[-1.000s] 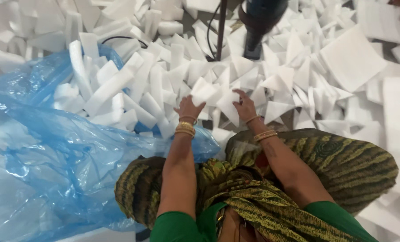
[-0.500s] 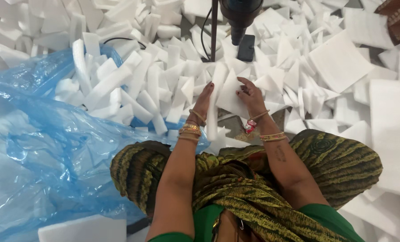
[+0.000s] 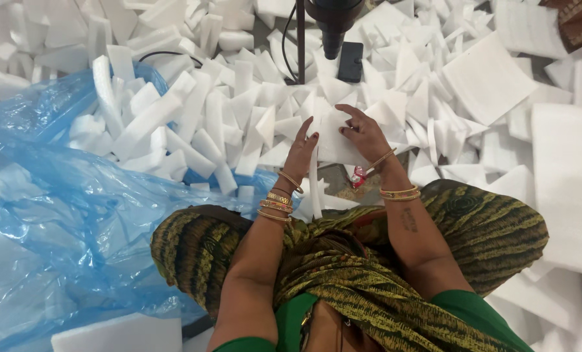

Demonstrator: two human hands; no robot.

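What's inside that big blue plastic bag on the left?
The blue plastic bag holds white foam strips, heaped at its open mouth. Deeper down, the crumpled plastic blurs the contents; only pale shapes show through it.

We have little free room. Foam offcuts cover the floor ahead and to both sides, packed edge to edge. The only bare floor shows just below the foam sheet that our left hand and right hand hold, between our wrists. A black machine head hangs straight ahead above the sheet, its post and cable beside it. To our left the blue bag bulges against our knee. Large foam slabs block the right.
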